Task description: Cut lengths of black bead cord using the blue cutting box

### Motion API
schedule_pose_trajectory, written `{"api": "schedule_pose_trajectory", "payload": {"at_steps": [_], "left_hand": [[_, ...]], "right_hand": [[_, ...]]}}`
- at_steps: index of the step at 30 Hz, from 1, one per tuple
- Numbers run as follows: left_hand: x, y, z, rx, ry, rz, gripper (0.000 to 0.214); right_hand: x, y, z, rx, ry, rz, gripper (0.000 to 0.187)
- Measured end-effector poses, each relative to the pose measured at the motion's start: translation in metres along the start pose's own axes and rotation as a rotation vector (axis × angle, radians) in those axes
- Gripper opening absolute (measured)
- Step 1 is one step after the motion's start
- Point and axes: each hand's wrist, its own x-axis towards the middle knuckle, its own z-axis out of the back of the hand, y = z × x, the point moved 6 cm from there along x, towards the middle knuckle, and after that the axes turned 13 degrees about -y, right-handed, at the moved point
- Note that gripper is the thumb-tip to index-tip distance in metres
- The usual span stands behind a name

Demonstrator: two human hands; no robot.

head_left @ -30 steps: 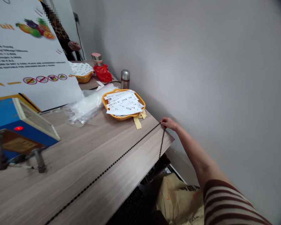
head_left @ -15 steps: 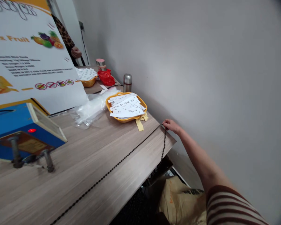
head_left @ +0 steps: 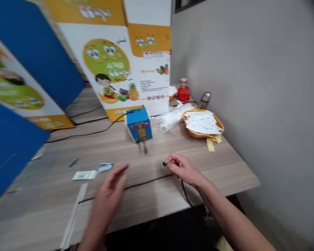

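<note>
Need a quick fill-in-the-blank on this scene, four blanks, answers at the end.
The left hand is held ____ above the wood-grain table, gripping nothing.
The right hand pinches a dark ____ chain.
The basket holding the white labels is ____.
The small machine on the table has a ____ casing.

Missing words: open; bead; orange; blue.
</note>
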Motion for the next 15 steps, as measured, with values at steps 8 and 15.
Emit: {"api": "schedule_pose_trajectory", "payload": {"at_steps": [8, 15], "left_hand": [[0.005, -0.010, -0.052, -0.387, 0.155, 0.227, 0.014], [0.016, 0.012, -0.060, -0.096, 0.058, 0.046, 0.009]], "right_hand": [[0.015, 0.006, -0.063, -0.122, 0.089, 0.118, 0.019], [0.043, -0.016, -0.061, -0.150, 0.038, 0.071, 0.023]]}}
